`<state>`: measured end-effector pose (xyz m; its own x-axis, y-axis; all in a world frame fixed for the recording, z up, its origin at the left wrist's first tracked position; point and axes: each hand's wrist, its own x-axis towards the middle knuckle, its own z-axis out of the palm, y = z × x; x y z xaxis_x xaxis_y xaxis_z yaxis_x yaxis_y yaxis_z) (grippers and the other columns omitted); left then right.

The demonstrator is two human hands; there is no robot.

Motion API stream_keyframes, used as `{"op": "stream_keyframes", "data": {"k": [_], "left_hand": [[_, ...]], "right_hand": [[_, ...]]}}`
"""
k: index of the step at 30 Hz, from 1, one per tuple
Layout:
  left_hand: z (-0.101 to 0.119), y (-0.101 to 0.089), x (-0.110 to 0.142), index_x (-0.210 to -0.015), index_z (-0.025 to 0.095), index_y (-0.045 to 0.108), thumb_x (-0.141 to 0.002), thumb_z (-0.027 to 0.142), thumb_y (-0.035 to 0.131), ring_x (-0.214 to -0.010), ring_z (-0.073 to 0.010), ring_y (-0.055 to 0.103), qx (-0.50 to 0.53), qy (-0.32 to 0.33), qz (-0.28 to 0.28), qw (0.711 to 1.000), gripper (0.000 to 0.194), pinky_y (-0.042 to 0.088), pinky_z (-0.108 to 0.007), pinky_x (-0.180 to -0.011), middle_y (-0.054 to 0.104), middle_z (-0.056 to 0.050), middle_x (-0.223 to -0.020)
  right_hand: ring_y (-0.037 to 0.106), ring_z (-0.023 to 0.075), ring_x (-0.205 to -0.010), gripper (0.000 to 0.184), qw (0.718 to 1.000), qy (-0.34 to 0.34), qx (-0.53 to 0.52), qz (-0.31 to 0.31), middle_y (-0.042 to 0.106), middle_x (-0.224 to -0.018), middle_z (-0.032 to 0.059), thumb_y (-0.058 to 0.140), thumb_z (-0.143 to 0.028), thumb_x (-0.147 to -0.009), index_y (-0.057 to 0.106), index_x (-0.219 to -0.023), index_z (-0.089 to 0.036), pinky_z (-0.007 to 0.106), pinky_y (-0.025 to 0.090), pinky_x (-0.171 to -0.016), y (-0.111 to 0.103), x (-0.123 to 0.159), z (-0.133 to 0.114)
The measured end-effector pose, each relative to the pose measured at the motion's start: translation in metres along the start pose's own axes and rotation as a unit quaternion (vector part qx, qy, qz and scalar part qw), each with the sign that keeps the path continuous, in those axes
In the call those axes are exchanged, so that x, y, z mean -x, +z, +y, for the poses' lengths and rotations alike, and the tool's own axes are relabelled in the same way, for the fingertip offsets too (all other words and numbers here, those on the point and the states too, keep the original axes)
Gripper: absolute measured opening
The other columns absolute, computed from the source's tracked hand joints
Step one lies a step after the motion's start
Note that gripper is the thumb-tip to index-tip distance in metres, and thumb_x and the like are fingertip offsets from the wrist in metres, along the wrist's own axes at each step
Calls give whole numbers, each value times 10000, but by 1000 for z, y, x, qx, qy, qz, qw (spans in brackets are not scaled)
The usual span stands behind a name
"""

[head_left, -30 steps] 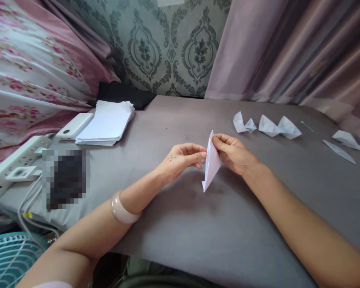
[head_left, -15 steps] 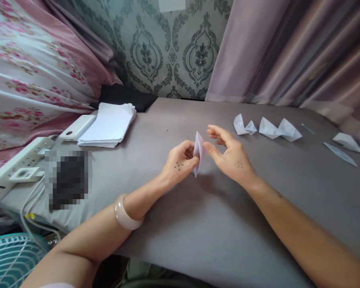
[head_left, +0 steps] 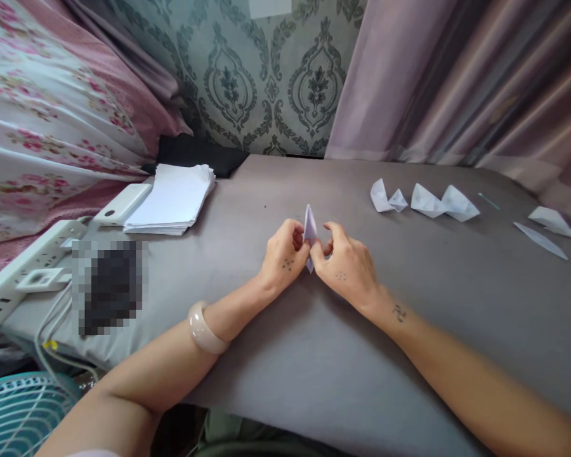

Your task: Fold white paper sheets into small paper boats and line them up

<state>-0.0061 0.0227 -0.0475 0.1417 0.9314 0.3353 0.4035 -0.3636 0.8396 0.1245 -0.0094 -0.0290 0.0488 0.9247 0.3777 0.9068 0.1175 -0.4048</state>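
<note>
A folded white paper piece (head_left: 309,223) stands upright, narrow edge toward me, just over the middle of the table. My left hand (head_left: 285,254) pinches it from the left side, thumb on the near face and fingers curled behind. From the right, my right hand (head_left: 347,263) touches the paper with its thumb. Its index finger is bent and raised, apart from the paper, so a gap shows between finger and thumb. The lower part of the paper is partly hidden by the two thumbs.
Several folded white paper shapes (head_left: 428,200) lie at the back right, with more paper pieces (head_left: 554,222) farther right. A stack of white paper (head_left: 171,197) sits at the back left. Beside it are a white box (head_left: 124,203), a power strip (head_left: 28,273) and a blurred dark object (head_left: 111,289).
The paper has shifted left and turned edge-on. My left hand has taken hold of it; my right hand let go, spread its fingers, then came back with its thumb against the paper.
</note>
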Motion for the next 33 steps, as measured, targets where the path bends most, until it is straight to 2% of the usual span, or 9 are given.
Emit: {"op": "stream_keyframes", "data": {"k": [4, 9, 13, 16, 20, 23, 28, 31, 33], "left_hand": [[-5, 1, -3, -874, 193, 503, -766, 174, 559, -595, -88, 508, 45, -20, -18, 999, 123, 435, -220, -572, 529, 43, -686], [-13, 0, -7, -923, 186, 500, -789, 216, 558, -605, -90, 539, 127, -43, -76, 988, 149, 443, -213, -550, 555, 28, -730], [-21, -6, -10, -936, 183, 519, -713, 118, 571, -622, -98, 490, -24, -19, -98, 995, 237, 428, -243, -611, 544, 25, -739], [-24, -10, -9, -1034, 180, 531, -689, 85, 565, -742, -140, 532, -126, 22, -128, 983, 360, 462, -290, -692, 570, -36, -919], [-23, -13, -7, -1193, 192, 508, -789, 90, 488, -1037, -213, 542, -188, 133, -169, 958, 417, 475, -340, -843, 544, -105, -1163], [-21, -12, -8, -1192, 203, 524, -888, 151, 417, -1029, -208, 568, -214, 169, -202, 941, 326, 475, -327, -844, 579, -93, -1130], [-18, 2, -13, -997, 194, 599, -896, 230, 442, -814, -192, 616, -240, 85, -148, 956, 190, 461, -291, -674, 641, -71, -967], [-15, 8, -15, -885, 180, 604, -807, 196, 541, -758, -182, 614, -175, 12, -79, 981, 102, 460, -285, -672, 663, -46, -839], [-12, 8, -14, -909, 169, 612, -770, 180, 583, -762, -168, 627, -74, -11, -34, 997, 142, 479, -277, -703, 682, -40, -834]], "right_hand": [[657, 263, -690, 353, 1000, 4, 15, -10, 696, -747, 109, 450, -235, -828, 605, -1131, -141, 342, 424, -635, 2, -4, 7], [659, 266, -739, 362, 998, 16, -19, -57, 696, -770, 89, 443, -326, -888, 586, -1182, -170, 340, 424, -647, 4, -10, 18], [641, 292, -890, 331, 995, -1, 15, -101, 677, -954, 129, 478, -212, -832, 598, -1138, -171, 355, 446, -693, 8, -10, 33], [595, 302, -1023, 381, 992, -51, 15, -113, 617, -1087, 148, 526, -178, -795, 574, -1172, -148, 368, 467, -775, 11, -7, 43], [570, 260, -1064, 436, 986, -112, -12, -121, 577, -1144, 123, 504, -111, -801, 535, -1230, -180, 343, 475, -811, 12, -6, 50], [573, 255, -1057, 429, 984, -127, -11, -121, 588, -1153, 119, 486, -126, -835, 517, -1258, -186, 338, 471, -792, 12, -6, 49], [620, 234, -836, 242, 996, -20, 44, -69, 665, -978, 110, 481, -238, -902, 604, -1093, -156, 320, 415, -666, 17, -6, 37], [616, 204, -748, 198, 994, -53, 78, -62, 667, -856, 78, 453, -228, -936, 642, -917, -173, 299, 362, -598, 17, -3, 27], [617, 192, -738, 192, 991, -99, 89, -7, 662, -832, 65, 450, -195, -939, 641, -932, -171, 293, 353, -586, 15, 0, 23]]}}
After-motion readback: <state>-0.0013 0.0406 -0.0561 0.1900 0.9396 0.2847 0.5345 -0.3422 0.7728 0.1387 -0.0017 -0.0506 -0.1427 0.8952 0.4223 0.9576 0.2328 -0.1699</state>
